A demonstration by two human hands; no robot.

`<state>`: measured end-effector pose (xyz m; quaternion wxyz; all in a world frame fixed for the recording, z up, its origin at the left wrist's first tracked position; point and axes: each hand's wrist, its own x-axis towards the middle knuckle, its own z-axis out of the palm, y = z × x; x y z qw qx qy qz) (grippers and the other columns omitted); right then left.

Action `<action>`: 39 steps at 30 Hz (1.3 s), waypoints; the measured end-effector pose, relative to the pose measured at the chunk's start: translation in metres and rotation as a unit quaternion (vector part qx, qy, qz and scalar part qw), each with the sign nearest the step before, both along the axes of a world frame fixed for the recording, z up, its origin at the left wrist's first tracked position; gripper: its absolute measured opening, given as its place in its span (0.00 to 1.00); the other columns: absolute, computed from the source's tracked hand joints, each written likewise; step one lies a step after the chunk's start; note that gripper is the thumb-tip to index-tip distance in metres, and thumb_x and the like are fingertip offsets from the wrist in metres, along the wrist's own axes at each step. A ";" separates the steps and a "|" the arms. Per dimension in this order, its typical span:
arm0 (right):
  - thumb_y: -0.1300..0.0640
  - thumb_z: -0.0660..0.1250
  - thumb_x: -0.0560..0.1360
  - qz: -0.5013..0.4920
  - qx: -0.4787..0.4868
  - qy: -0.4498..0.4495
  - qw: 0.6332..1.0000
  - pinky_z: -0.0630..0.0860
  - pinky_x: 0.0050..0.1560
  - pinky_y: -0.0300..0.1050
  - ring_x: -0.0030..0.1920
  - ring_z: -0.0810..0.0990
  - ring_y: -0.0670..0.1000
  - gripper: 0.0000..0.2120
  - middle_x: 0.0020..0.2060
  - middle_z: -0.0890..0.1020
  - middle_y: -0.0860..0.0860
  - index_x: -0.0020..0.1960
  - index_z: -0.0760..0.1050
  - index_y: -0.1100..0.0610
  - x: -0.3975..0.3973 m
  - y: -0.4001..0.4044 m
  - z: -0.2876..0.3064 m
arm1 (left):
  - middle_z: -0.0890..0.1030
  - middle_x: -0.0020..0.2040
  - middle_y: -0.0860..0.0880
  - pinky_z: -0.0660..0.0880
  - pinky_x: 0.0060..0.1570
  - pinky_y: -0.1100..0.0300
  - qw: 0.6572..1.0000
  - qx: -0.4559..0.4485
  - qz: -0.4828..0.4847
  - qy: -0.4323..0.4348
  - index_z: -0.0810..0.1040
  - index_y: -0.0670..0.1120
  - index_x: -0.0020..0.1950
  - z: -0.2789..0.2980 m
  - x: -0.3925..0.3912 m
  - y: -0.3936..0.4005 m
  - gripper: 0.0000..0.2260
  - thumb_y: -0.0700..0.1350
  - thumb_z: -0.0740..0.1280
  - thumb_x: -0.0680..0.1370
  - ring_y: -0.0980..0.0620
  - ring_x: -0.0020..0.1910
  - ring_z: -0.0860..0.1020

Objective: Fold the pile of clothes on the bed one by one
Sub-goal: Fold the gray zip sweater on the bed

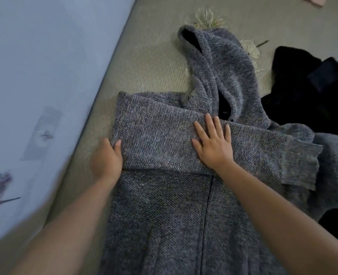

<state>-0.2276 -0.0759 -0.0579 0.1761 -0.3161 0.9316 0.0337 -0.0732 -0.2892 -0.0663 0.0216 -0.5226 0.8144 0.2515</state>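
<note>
Illumination is dim, soft and cool-toned; no glare. Shadows are faint. Motion blur smears the left hand (106, 159) and the wall (35, 86) at frame left. Wide-angle distortion bends lines toward the edges. Fine detail is soft overall.

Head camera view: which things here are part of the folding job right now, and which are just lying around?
In the job:
grey hoodie
folded sleeve
left hand at its fold
right hand flat on the sleeve

Lying about:
dark clothes
bedspread
pink item at the far edge
</note>
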 end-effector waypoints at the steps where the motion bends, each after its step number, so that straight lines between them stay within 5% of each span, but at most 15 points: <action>1: 0.40 0.44 0.78 -0.005 -0.002 0.001 1.000 0.31 0.69 0.52 0.74 0.38 0.52 0.26 0.75 0.43 0.50 0.74 0.45 0.44 0.001 0.001 -0.001 | 0.77 0.48 0.33 0.70 0.42 0.47 1.000 -0.003 -0.001 -0.006 0.69 0.35 0.49 0.000 -0.002 0.002 0.15 0.49 0.58 0.79 0.34 0.46 0.75; 6: 0.43 0.45 0.80 -0.011 -0.028 -0.043 0.999 0.31 0.69 0.50 0.74 0.39 0.51 0.25 0.75 0.43 0.50 0.75 0.47 0.46 -0.001 0.000 0.003 | 0.71 0.59 0.31 0.67 0.52 0.42 0.989 -0.080 -0.120 -0.016 0.66 0.34 0.64 0.013 -0.008 0.008 0.19 0.38 0.64 0.76 0.33 0.56 0.70; 11: 0.54 0.53 0.81 -0.072 -0.203 -0.086 0.973 0.43 0.72 0.47 0.75 0.45 0.52 0.23 0.75 0.51 0.54 0.74 0.55 0.57 0.016 0.031 0.031 | 0.63 0.69 0.33 0.58 0.67 0.42 0.946 -0.098 -0.309 0.010 0.65 0.34 0.68 0.032 -0.022 0.029 0.22 0.32 0.62 0.75 0.34 0.69 0.61; 15: 0.65 0.63 0.74 -0.140 -0.313 0.041 0.938 0.60 0.65 0.56 0.67 0.61 0.58 0.19 0.64 0.70 0.66 0.63 0.70 0.71 0.051 0.108 0.065 | 0.67 0.68 0.34 0.60 0.66 0.44 0.894 -0.062 -0.437 0.073 0.68 0.33 0.66 0.040 -0.037 0.090 0.20 0.36 0.64 0.76 0.35 0.69 0.63; 18: 0.68 0.63 0.72 -0.230 -0.309 0.115 0.916 0.67 0.61 0.58 0.63 0.68 0.61 0.16 0.58 0.74 0.68 0.57 0.73 0.73 0.072 0.189 0.086 | 0.63 0.71 0.37 0.56 0.69 0.48 0.852 -0.010 -0.517 0.086 0.65 0.35 0.69 0.040 -0.046 0.148 0.21 0.39 0.62 0.77 0.40 0.72 0.59; 23: 0.65 0.65 0.74 -0.446 -0.260 0.155 0.842 0.64 0.64 0.44 0.63 0.70 0.60 0.17 0.61 0.73 0.64 0.62 0.71 0.69 0.082 0.297 0.105 | 0.51 0.76 0.44 0.38 0.69 0.60 0.783 0.022 -0.612 0.104 0.52 0.41 0.74 0.041 -0.073 0.244 0.25 0.46 0.56 0.81 0.49 0.75 0.45; 28: 0.45 0.69 0.70 -0.649 -0.181 0.002 0.739 0.60 0.67 0.55 0.69 0.63 0.57 0.39 0.68 0.66 0.57 0.73 0.55 0.59 0.068 0.343 0.086 | 0.43 0.76 0.47 0.37 0.70 0.58 0.799 0.058 -0.593 0.085 0.45 0.43 0.75 0.053 -0.109 0.312 0.28 0.50 0.54 0.81 0.51 0.74 0.40; 32: 0.43 0.66 0.72 -0.658 -0.161 -0.019 0.736 0.62 0.55 0.49 0.59 0.72 0.56 0.22 0.49 0.79 0.52 0.60 0.74 0.55 0.046 0.344 0.068 | 0.38 0.76 0.48 0.38 0.71 0.58 0.783 0.042 -0.619 -0.047 0.39 0.44 0.75 0.053 -0.114 0.312 0.30 0.52 0.52 0.81 0.52 0.74 0.38; 34: 0.49 0.66 0.73 -0.680 -0.208 -0.037 0.702 0.59 0.49 0.47 0.51 0.75 0.55 0.13 0.37 0.75 0.50 0.49 0.78 0.58 0.038 0.343 0.068 | 0.36 0.75 0.48 0.39 0.71 0.57 0.766 0.038 -0.635 -0.093 0.37 0.44 0.75 0.059 -0.113 0.306 0.30 0.52 0.51 0.81 0.52 0.74 0.37; 39: 0.58 0.65 0.74 -0.669 -0.351 -0.001 0.655 0.72 0.46 0.48 0.45 0.79 0.57 0.08 0.38 0.81 0.57 0.41 0.79 0.62 0.036 0.358 0.088 | 0.36 0.75 0.46 0.40 0.72 0.54 0.755 0.038 -0.635 -0.157 0.37 0.43 0.74 0.071 -0.118 0.312 0.29 0.50 0.50 0.82 0.50 0.74 0.37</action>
